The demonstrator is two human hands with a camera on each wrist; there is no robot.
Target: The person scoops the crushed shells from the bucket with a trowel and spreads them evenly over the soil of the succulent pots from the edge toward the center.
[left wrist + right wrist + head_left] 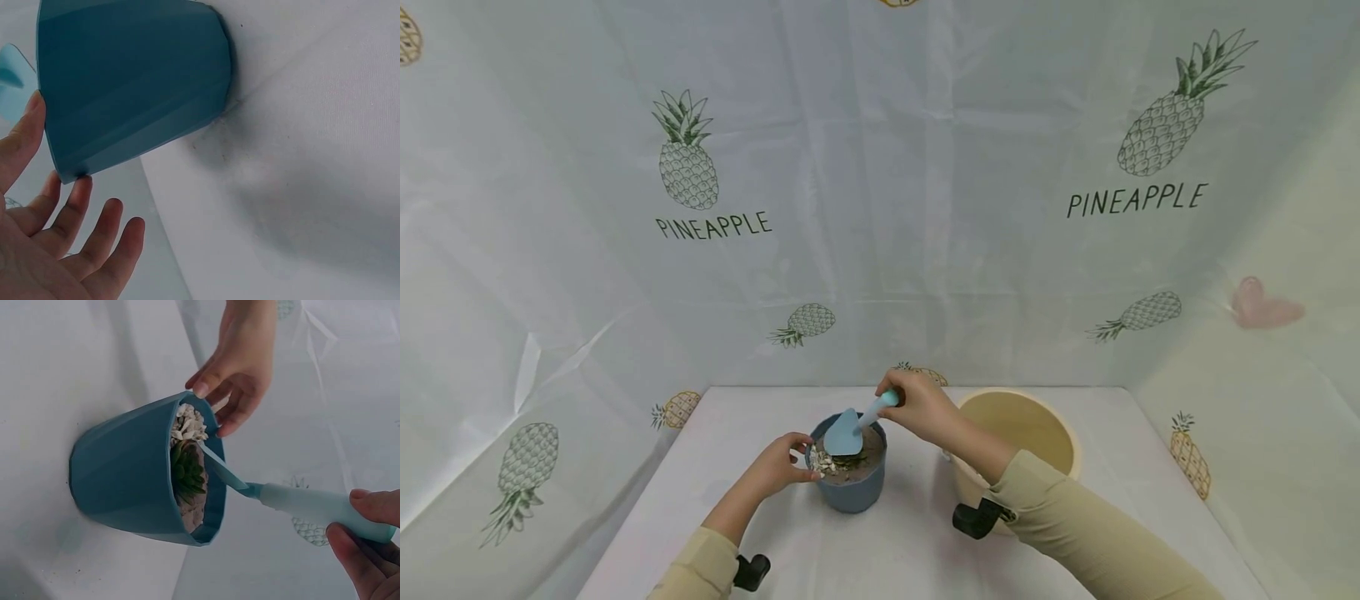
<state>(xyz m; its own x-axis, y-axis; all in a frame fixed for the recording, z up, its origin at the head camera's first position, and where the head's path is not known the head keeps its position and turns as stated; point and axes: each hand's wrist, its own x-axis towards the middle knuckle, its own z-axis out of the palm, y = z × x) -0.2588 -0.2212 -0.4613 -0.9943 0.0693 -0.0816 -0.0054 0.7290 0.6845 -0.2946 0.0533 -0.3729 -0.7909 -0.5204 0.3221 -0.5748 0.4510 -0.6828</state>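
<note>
A blue flowerpot (pixel 852 492) stands on the table with pale soil, a small green succulent (pixel 187 469) and a patch of whitish pebbles (pixel 189 423). My left hand (pixel 785 464) holds the pot at its left rim, thumb and fingertips set apart along the edge; the other fingers are spread loosely in the left wrist view. The handle end of a light blue hand trowel (pixel 844 434) is pinched between the thumb and fingers of my right hand (pixel 920 406). Its blade dips into the pot beside the pebbles and above the succulent.
A large cream bucket (pixel 1077 454) stands right of the pot, partly behind my right forearm. The white table (pixel 880 554) meets a pineapple-printed curtain (pixel 880 208) at the back and sides. Crumbs lie on the tabletop near the pot.
</note>
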